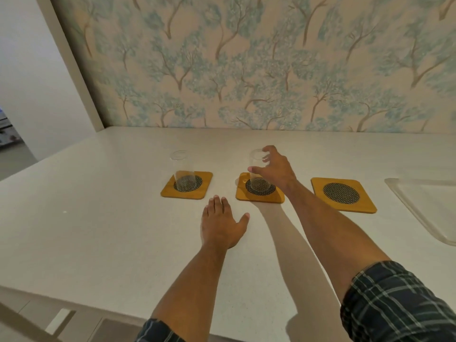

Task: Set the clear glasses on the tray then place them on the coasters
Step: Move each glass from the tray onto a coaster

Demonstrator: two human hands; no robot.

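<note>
The right hand (274, 169) was recorded at the upper part of the middle glass (259, 170), with the thumb laid across the side facing the camera and the fingers curled about the rim; whether the grip was closed firmly on the glass or already loosened could not be told. The middle glass was seen standing upright on the middle coaster (259, 192), over its dark mesh disc. The left hand (222, 224) was laid flat, palm down and fingers together with the thumb spread, on the white counter (98, 230), just in front of the middle coaster and slightly to its left; nothing was held by it. To the left of the middle coaster, and apart from it, the left coaster (186, 185) was shown bearing the left glass (183, 171), likewise upright on the mesh disc and touched by neither hand. To the right of the middle coaster, the right coaster (343, 195) was shown with nothing standing on it. Farther right again, well apart from the middle coaster, the clear tray (419, 206) was cut off by the frame edge; no glass was seen on its visible part. Plaid sleeves (399, 304) were rolled above both forearms. Behind the coasters, the counter was met by a wall papered with blue-green trees (246, 70).
</note>
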